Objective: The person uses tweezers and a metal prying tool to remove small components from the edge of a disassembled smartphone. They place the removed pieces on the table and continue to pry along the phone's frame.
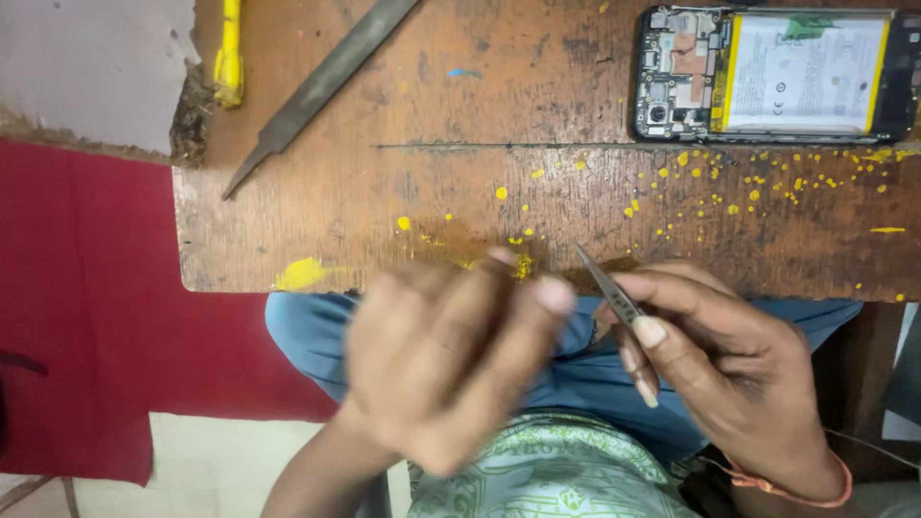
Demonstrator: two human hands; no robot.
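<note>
- At the near edge of the wooden desk (317, 230), scarred and speckled with yellow paint, both hands hover over the person's lap, just off the boards.
- Far right corner of the desk: an opened smartphone (777, 75) lies back-off, battery and circuit board bare. That's the fragile one, I'd say; best lifted by its frame edges, never by the board.
- Upper left, a long steel file (321, 84) lies slantwise, stiff and heavy-looking, with a yellow tool handle (228, 58) beside it. Both well apart from the hands.
- Left hand (446, 360): blurred, fingers curled loosely inward, tips raised toward the desk edge. Whether anything sits inside that curl, I cannot tell.
- Right hand (715, 369): wrist low at the right, thumb and forefinger pinched round metal tweezers (604, 286), gripped mid-shaft, point angled up-left toward the desk edge and close to the left fingertips.
- Those tweezers look light, thin, springy and slick; a mid-shaft pinch suits them, I judge.
</note>
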